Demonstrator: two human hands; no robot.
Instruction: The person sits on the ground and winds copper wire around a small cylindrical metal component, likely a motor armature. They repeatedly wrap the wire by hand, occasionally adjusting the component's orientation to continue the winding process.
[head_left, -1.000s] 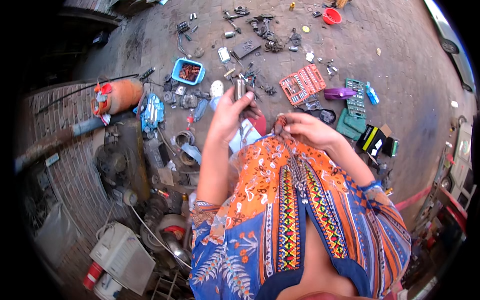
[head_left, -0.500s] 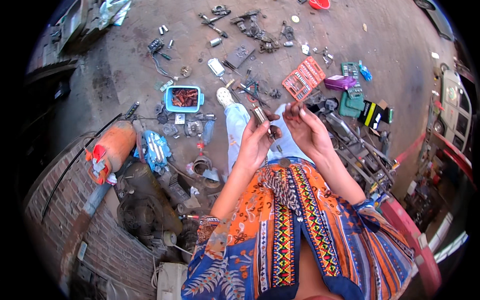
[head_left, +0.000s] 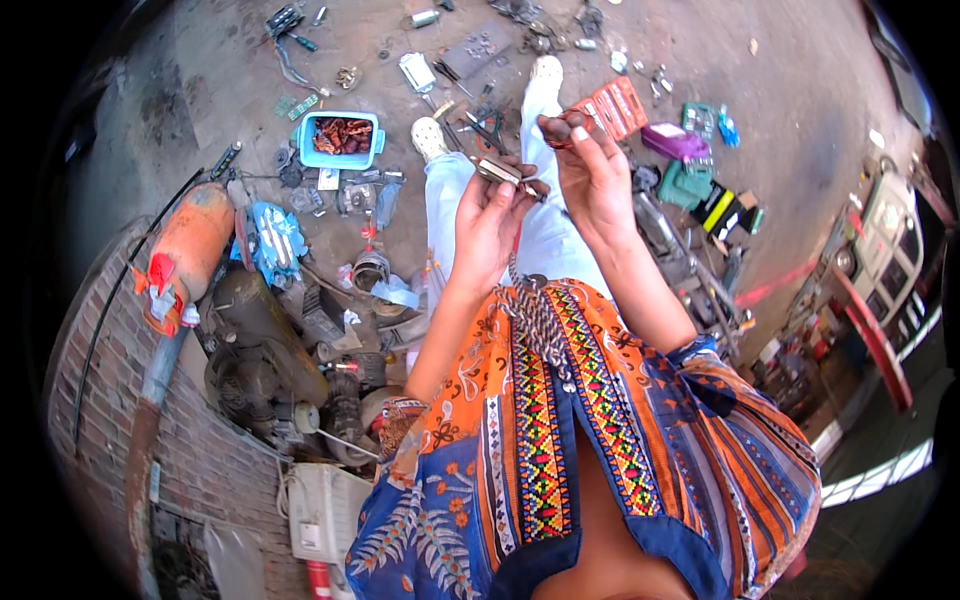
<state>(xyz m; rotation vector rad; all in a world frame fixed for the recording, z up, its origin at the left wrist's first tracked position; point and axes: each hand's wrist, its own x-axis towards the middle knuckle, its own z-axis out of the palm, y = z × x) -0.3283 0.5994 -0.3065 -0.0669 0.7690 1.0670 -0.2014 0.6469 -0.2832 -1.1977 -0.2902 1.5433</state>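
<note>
My left hand [head_left: 488,228] is closed around a small silver cylindrical metal part [head_left: 497,172], held tilted in front of my thighs. A darker end of it pokes out past the fingers toward the right. My right hand [head_left: 600,185] is raised a little farther out, apart from the left, with its darkened fingertips pinched together. Something thin and reddish shows at those fingertips, too small to name. Beyond the left hand, pliers and other hand tools [head_left: 485,128] lie on the ground near my white shoe [head_left: 430,138].
A blue basin [head_left: 378,140] holds reddish-brown scraps at the left. An orange gas cylinder [head_left: 195,225] and greasy machine parts [head_left: 255,350] lie along the brick side. Right are a red socket case [head_left: 615,108], a purple container [head_left: 672,140] and a metal frame [head_left: 690,270].
My right hand has moved up and away from the left. The left hand has shifted left, tilting the metal part flatter. My right leg has stretched forward, showing its shoe, and the view has shifted.
</note>
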